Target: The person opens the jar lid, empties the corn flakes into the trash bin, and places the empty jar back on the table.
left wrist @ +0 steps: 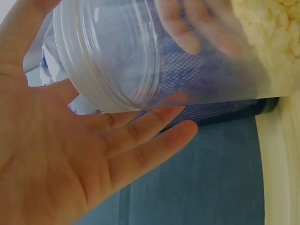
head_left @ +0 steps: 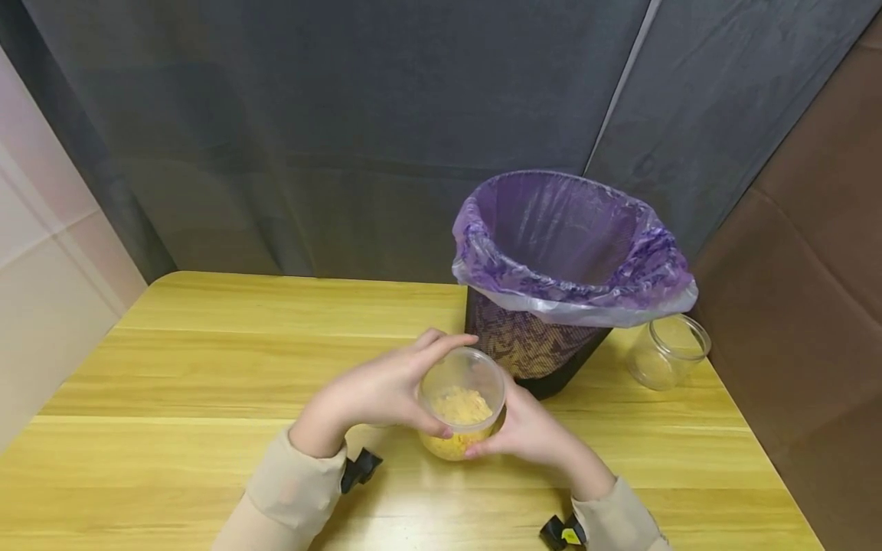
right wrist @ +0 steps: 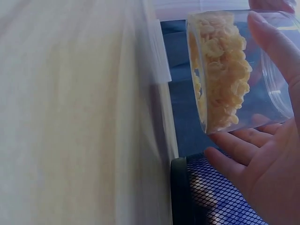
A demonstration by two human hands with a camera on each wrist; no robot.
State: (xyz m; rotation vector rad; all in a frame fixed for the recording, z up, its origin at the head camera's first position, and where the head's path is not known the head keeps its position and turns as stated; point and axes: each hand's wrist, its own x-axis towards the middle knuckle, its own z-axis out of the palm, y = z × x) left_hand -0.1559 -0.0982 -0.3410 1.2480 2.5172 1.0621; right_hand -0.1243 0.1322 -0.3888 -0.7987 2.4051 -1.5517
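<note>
A clear plastic jar, uncovered at the top, contains yellow flakes in its lower part. Both hands hold it upright, its base slightly above the table in the right wrist view. My left hand spans the jar's left side near the rim, thumb in front and index finger at the back. In the left wrist view, the other fingers of that hand extend loosely beside the wall. From the right, my right hand grips the jar lower down, with the thumb in front and the fingers behind.
A black mesh bin lined with a purple bag stands just behind the jar, to the right. Farther right, an uncovered clear jar sits near the edge of the wooden table. A grey curtain hangs behind.
</note>
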